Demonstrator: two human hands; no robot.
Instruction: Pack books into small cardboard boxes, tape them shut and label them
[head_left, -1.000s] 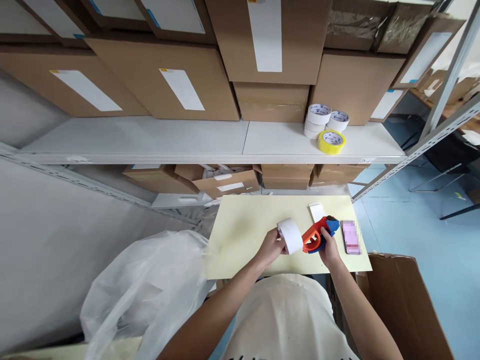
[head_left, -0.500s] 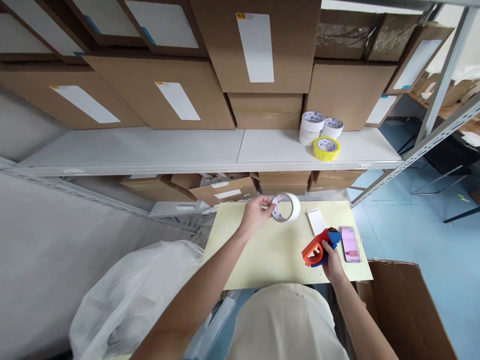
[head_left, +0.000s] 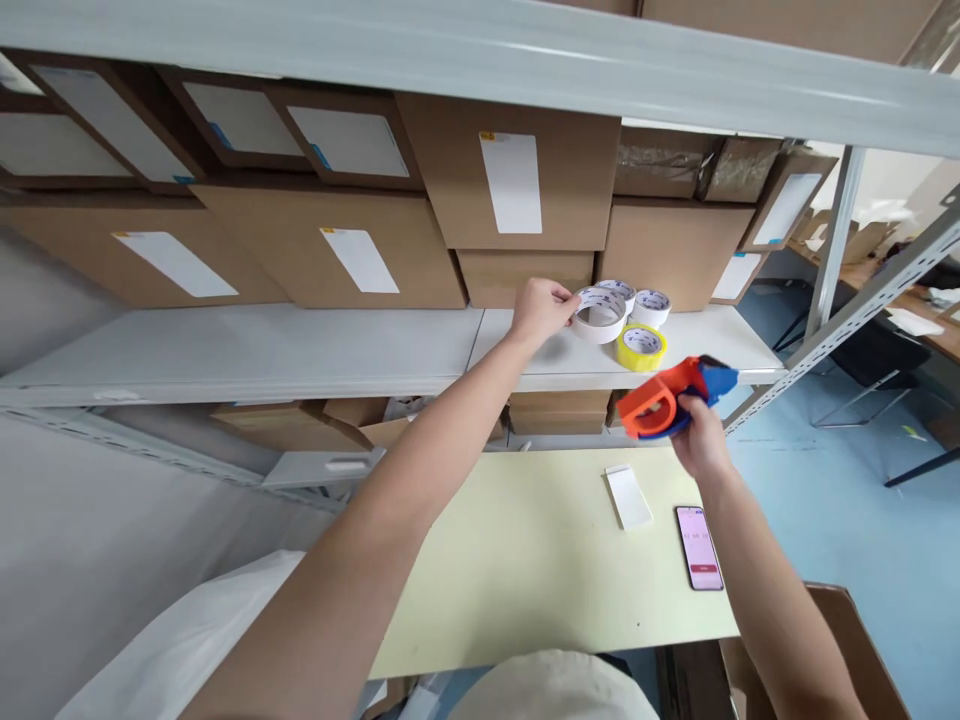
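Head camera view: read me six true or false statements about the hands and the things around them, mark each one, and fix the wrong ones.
1. The left hand holds a white tape roll by its edge. True.
2. The phone lies on the table, to the right of a white pad. True.
3. The phone's screen is dark. False: it is lit, mostly pink.
4. The right hand has nothing in it. False: it holds a red and blue tape dispenser.
5. A yellow tape roll sits on the shelf. True.
6. Every tape roll in view is yellow. False: the one in the left hand is white.
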